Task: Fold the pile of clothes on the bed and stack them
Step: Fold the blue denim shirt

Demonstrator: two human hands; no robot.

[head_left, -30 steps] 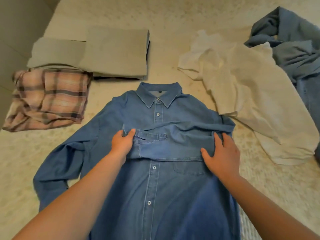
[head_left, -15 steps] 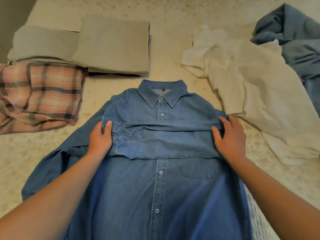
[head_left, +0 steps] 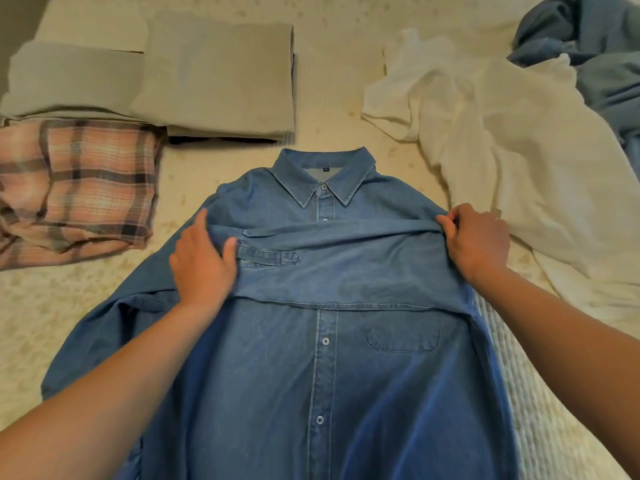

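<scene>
A blue denim shirt (head_left: 322,368) lies face up and buttoned on the bed, collar away from me. Its right sleeve is folded across the chest, cuff pointing left. My left hand (head_left: 202,263) lies flat on the cuff end, fingers spread. My right hand (head_left: 476,242) pinches the fabric at the shoulder fold. The other sleeve lies spread out to the left. Behind the shirt sit a folded grey garment (head_left: 221,77) and a folded pink plaid one (head_left: 79,188). Unfolded white clothing (head_left: 512,150) and a blue denim heap (head_left: 595,57) lie at the right.
The cream patterned bedspread (head_left: 332,98) covers the whole area. A second grey folded piece (head_left: 72,77) lies at the far left, near the bed's edge. A ribbed white strip of bedding (head_left: 530,403) shows beside the shirt at lower right.
Both hands have slid outward along the folded sleeve, the left toward the cuff and the right to the shoulder, where its fingers now pinch the fabric. The sleeve lies flatter.
</scene>
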